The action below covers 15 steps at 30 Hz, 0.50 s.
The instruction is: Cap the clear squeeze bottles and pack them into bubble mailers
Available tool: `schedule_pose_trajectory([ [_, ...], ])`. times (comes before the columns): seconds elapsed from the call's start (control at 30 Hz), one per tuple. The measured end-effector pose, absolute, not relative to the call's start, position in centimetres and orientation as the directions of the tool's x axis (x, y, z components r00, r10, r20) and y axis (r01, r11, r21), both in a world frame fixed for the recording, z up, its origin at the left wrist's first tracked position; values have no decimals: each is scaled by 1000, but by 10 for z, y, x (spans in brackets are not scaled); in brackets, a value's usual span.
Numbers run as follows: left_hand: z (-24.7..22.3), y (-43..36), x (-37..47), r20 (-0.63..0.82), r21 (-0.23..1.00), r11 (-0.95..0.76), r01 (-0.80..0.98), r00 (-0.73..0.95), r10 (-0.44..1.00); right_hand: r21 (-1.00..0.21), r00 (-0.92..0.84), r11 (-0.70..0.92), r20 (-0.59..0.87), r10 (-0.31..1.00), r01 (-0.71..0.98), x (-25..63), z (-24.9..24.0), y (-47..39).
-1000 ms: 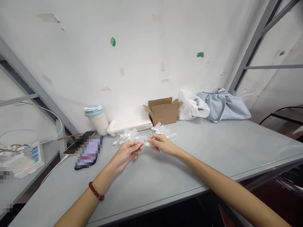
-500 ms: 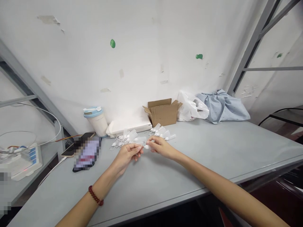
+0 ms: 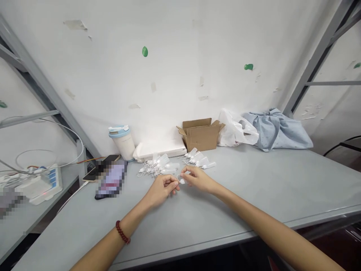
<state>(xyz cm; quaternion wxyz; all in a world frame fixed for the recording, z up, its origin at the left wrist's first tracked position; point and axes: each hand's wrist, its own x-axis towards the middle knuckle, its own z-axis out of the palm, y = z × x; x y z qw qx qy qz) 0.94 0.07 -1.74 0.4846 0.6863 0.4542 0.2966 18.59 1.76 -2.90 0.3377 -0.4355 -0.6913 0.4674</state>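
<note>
We look down on a broad, smooth grey worktop [image 3: 248, 195] set against a scuffed white wall [image 3: 180, 60], where we make out scraps of old tape [image 3: 75, 25] and glossy green patches [image 3: 144, 51]. Sloping grey metal posts [image 3: 318, 56] frame both sides. Above the middle of the worktop, the left hand [image 3: 162, 190] pinches narrowly, its fingers on a thin white loop [image 3: 178, 176]; a small white plastic cap [image 3: 182, 181] shows between the two hands. The right hand [image 3: 199, 178] has its fingers drawn close together just beside that cap, and we cannot tell what they grip. Just behind the hands we find two clusters of small translucent plastic bottles with white caps: a looser one [image 3: 159, 163] on the left, with loops, and a neater one [image 3: 197, 158] on the right. Along the wall stand a cream cup with a pale-blue lid [image 3: 123, 145], a flat white stack [image 3: 162, 148], an open brown cardboard box [image 3: 201, 137], a crumpled white plastic bag [image 3: 234, 130] and a light-blue cloth bundle [image 3: 278, 130]. At far left, on a lower grey surface, we notice a white power strip [image 3: 46, 184] with tangled cables.
</note>
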Motion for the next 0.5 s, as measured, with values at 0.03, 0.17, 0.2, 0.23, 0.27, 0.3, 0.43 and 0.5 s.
schedule_pose_trajectory([
  [0.03, -16, 2, 8, -25, 938, -119, 325, 407, 913, -946, -384, 181, 67, 921, 268, 184, -28, 17],
  [0.17, -9, 10, 1, 31, 953, -148, 264, 402, 915, -975, -369, 164, 97, 924, 153, 181, -21, 13],
  [0.2, -8, 12, -1, 42, 956, -150, 252, 389, 920, -979, -365, 161, 106, 925, 124, 181, -19, 13],
  [0.23, -6, 13, -3, 44, 958, -144, 246, 372, 927, -982, -363, 161, 115, 925, 99, 182, -17, 13],
  [0.27, -6, 14, -5, 40, 959, -135, 248, 354, 934, -983, -362, 163, 124, 924, 80, 182, -16, 12],
  [0.3, -6, 15, -6, 32, 958, -127, 255, 346, 938, -984, -361, 162, 127, 924, 68, 183, -15, 13],
  [0.43, -8, 16, -8, 4, 946, -137, 293, 412, 911, -985, -362, 150, 110, 926, 85, 182, -17, 13],
  [0.5, -10, 15, -7, 7, 937, -163, 309, 449, 894, -977, -360, 169, 112, 926, 130, 181, -21, 14],
])
